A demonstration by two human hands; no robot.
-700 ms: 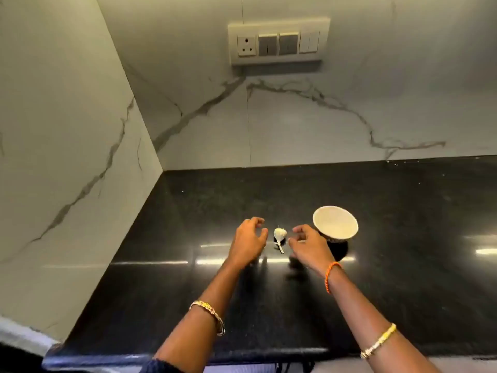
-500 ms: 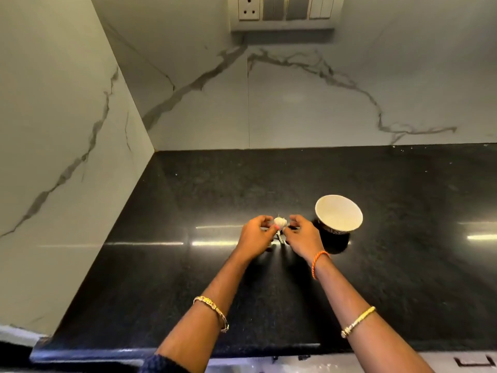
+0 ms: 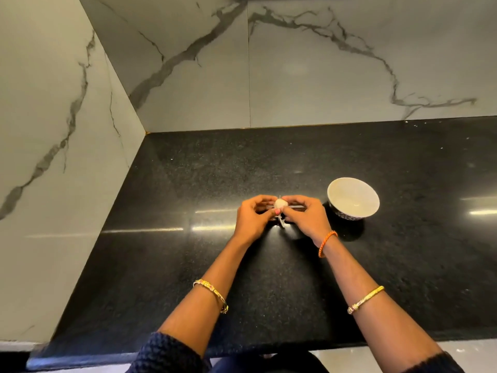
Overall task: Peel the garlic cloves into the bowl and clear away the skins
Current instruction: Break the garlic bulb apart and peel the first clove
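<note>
Change: both hands closed in on garlic since prev frame, I see it gripped now.
Garlic [image 3: 280,203]: between fingertips, over counter [image 3: 188,265].
L hand [image 3: 252,218] / R hand [image 3: 306,216]: together, pinching it.
Bowl [image 3: 352,198]: just right, looks empty; peeling not started, I judge.

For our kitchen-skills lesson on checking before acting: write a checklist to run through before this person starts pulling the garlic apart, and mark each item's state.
1. Garlic bulb held from both sides: ok, the left hand and right hand both pinch it.
2. Bowl upright and close by: ok, it stands just right of the right hand.
3. Bowl holds nothing yet: ok, only a glare spot shows inside.
4. Free counter for skins: ok, bare black surface around the hands.
5. Grip firm enough: cannot tell.
6. Skins already loosened: cannot tell, too small to see.
</note>
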